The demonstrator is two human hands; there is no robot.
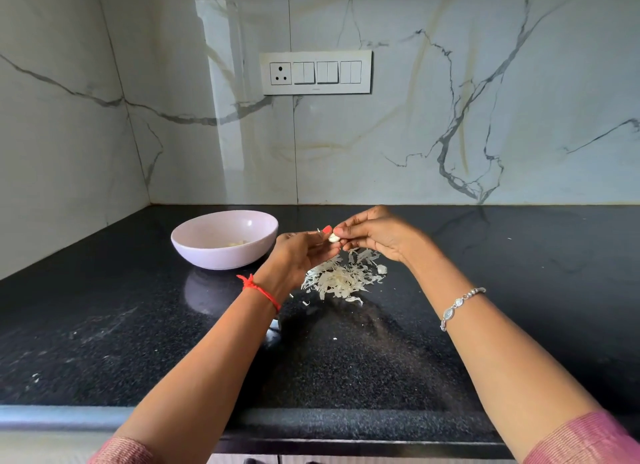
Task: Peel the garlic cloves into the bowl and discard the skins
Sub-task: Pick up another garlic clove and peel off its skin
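Observation:
A small white garlic clove (334, 237) is held between both hands above the black counter. My left hand (300, 252) pinches it from the left with thumb and fingers. My right hand (375, 235) pinches it from the right at the fingertips. Below the hands lies a pile of papery garlic skins (341, 278) on the counter. One loose clove (381, 269) sits at the pile's right edge. A pale pink bowl (207, 252) stands to the left of the hands, with a few peeled cloves (237, 244) inside.
The black granite counter (519, 290) runs to a marble wall behind and on the left. A switch panel (316, 72) is mounted on the back wall. Small skin scraps (305, 303) lie near the left wrist. The counter's front edge (69, 417) is close to me.

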